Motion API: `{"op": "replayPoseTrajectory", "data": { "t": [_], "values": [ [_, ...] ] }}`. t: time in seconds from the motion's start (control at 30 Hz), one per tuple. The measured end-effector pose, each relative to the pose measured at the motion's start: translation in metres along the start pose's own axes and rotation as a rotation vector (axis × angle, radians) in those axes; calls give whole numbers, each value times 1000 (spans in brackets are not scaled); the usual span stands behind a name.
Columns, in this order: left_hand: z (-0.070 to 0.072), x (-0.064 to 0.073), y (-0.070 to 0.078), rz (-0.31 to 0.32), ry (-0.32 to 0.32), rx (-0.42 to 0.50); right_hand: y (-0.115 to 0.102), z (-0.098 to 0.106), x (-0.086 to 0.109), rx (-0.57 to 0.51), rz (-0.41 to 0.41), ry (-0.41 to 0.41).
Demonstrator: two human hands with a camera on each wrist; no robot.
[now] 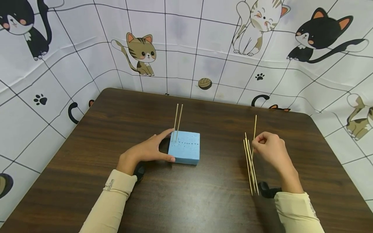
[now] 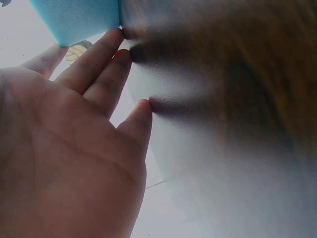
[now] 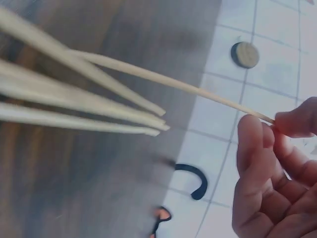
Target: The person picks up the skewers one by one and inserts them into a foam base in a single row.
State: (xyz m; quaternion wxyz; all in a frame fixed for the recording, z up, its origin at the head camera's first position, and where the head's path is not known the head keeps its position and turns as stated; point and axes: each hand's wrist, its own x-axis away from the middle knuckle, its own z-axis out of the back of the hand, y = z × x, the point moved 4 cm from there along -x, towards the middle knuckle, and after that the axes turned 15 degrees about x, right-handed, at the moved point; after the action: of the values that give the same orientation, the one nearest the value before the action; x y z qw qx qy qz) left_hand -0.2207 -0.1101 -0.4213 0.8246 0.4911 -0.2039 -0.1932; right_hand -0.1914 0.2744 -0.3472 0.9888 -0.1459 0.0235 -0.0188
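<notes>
A light blue foam block (image 1: pixel 184 150) lies on the table, its top dotted with rows of small holes. Two thin bamboo skewers (image 1: pixel 179 118) stand nearly upright at its back left corner. My left hand (image 1: pixel 147 150) grips the block's left side, thumb at the front corner and index finger at the back; in the left wrist view its other fingers (image 2: pixel 106 82) spread below the block. To the right, my right hand (image 1: pixel 271 150) pinches one skewer (image 3: pixel 188 88) between thumb and index finger. That skewer slants up beside several loose skewers (image 1: pixel 248 167) lying close together.
The dark brown wooden table (image 1: pixel 204 200) ends at a white curtain (image 1: pixel 183 38) with cartoon cats and grid lines, which stands behind and at both sides. A black wrist camera (image 1: pixel 266 190) sits by the right sleeve, near the loose skewers.
</notes>
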Motion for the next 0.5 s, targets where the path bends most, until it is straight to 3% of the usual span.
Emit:
{"op": "replayPoseTrajectory", "data": {
  "t": [0.3,0.5],
  "values": [
    [0,0,-1,17,-3,-2,-40,14,0,-78,100,270],
    [0,-1,-2,25,-2,-8,-64,16,0,-194,157,359]
  ]
}}
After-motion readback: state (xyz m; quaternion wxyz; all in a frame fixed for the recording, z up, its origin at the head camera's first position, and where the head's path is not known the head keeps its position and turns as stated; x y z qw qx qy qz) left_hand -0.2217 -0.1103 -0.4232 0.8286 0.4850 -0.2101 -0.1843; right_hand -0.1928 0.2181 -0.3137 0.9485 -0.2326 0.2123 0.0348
